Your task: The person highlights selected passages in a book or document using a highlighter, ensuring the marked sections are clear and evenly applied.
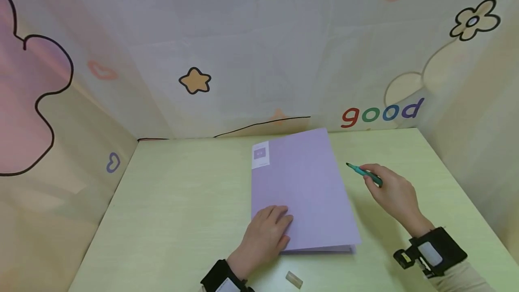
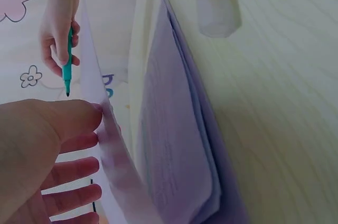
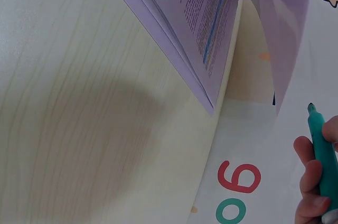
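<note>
A purple folder-like booklet (image 1: 300, 184) lies on the table with a small white label at its top left corner. My left hand (image 1: 263, 233) rests on the lower left of its cover, thumb and fingertips against the outer face. That cover stands partly lifted in the left wrist view, and printed pages (image 2: 171, 123) show beneath it. Right of the booklet, my right hand (image 1: 391, 193) holds a green marker (image 1: 357, 169) in the air, its dark tip bare and pointing left. In the right wrist view, a printed page (image 3: 208, 34) carries blue and yellow highlighted lines.
A small translucent greyish piece (image 1: 293, 279) lies near the table's front, just below the booklet. Behind the pale wood-grain table (image 1: 182, 202) hangs a patterned cloth (image 1: 243, 48) with a star, a flower and the word "good"; it also covers both sides.
</note>
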The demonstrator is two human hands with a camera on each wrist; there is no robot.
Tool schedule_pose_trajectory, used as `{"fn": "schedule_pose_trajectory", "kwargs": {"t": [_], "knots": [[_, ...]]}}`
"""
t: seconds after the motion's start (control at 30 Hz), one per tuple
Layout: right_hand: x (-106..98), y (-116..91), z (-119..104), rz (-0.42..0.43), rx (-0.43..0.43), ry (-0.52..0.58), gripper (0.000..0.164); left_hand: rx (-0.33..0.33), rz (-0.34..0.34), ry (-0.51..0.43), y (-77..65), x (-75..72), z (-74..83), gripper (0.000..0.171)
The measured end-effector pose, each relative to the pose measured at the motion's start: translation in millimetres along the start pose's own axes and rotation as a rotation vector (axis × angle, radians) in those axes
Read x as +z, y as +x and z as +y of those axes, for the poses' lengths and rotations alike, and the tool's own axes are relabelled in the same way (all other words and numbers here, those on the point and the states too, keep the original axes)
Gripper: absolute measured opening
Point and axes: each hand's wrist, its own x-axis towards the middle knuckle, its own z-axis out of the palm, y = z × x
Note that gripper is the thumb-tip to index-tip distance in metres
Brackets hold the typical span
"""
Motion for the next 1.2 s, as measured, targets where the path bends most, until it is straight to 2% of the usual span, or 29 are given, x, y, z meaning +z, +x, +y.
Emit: {"fn": "schedule_pose_trajectory", "kwargs": {"t": [0.27,0.6,0.77,0.87,0.93,1.07,1.13,1.2], "knots": [[-4.5,2.9,-0.3,0.014,0.000,-0.014,0.028,0.073,0.132,0.001,4.9,-9.8,10.2,0.033],[-8.6,2.6,1.6,0.025,0.023,-0.008,0.028,0.154,0.195,-0.012,-2.0,-16.7,26.0,0.023],[-9.9,2.2,1.0,0.023,0.026,-0.009,0.028,0.250,0.236,0.004,-10.5,-18.6,35.7,0.019],[-10.9,2.0,0.7,0.025,0.024,-0.007,0.027,0.329,0.220,-0.001,-16.5,-14.9,41.8,0.020],[-11.5,2.2,0.5,0.027,0.020,-0.004,0.027,0.356,0.180,-0.022,-21.6,-9.6,45.2,0.019],[-12.9,3.2,-0.8,0.030,0.016,-0.004,0.027,0.342,0.121,-0.091,-33.4,4.9,49.9,0.020],[-13.4,3.7,-1.8,0.031,0.018,-0.003,0.027,0.329,0.137,-0.090,-39.0,13.0,50.2,0.031],[-14.0,4.2,-2.9,0.032,0.017,-0.001,0.027,0.326,0.178,-0.051,-43.0,21.3,49.5,0.041]]}}
